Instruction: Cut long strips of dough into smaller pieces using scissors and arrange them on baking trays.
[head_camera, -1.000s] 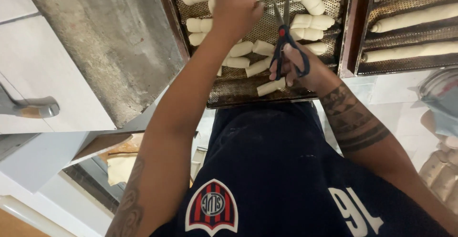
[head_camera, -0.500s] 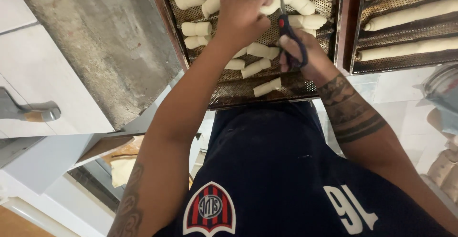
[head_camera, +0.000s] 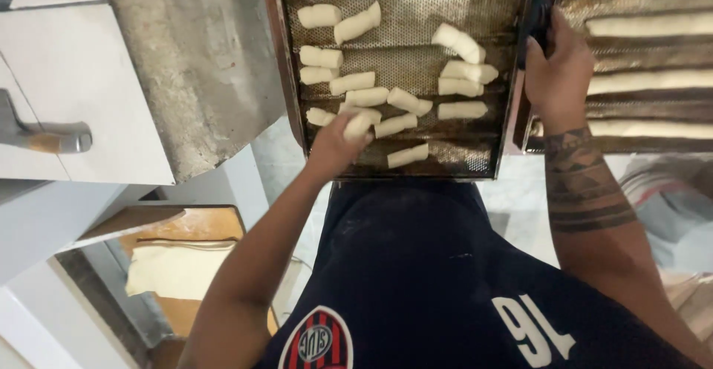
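White doors (head_camera: 89,79) with a metal handle (head_camera: 44,137) fill the left side of this kitchen, and a dusty grey metal slope (head_camera: 200,64) runs down beside them. Next to that slope sits a metal tray full of tiny holes (head_camera: 460,162), and lots of short pale dough pieces (head_camera: 460,68) lie on it in loose rows. My left hand (head_camera: 336,145) is low on the tray, near its front edge. My fingers are curled shut around one small dough piece (head_camera: 359,125), and it sits right by the other pieces in the near rows. My right hand (head_camera: 558,72) is up at the right edge of the tray. It is closed around the dark handles of the scissors (head_camera: 539,12), which point up and away from me. I cannot tell if the blades are open. Past my right hand there is a second tray (head_camera: 653,146) with long dough sticks (head_camera: 646,81) lying across it, one above the other. Down low on the left, a flat sheet of dough (head_camera: 174,269) rests on a wooden board (head_camera: 200,228). My dark shirt (head_camera: 423,280) fills the bottom
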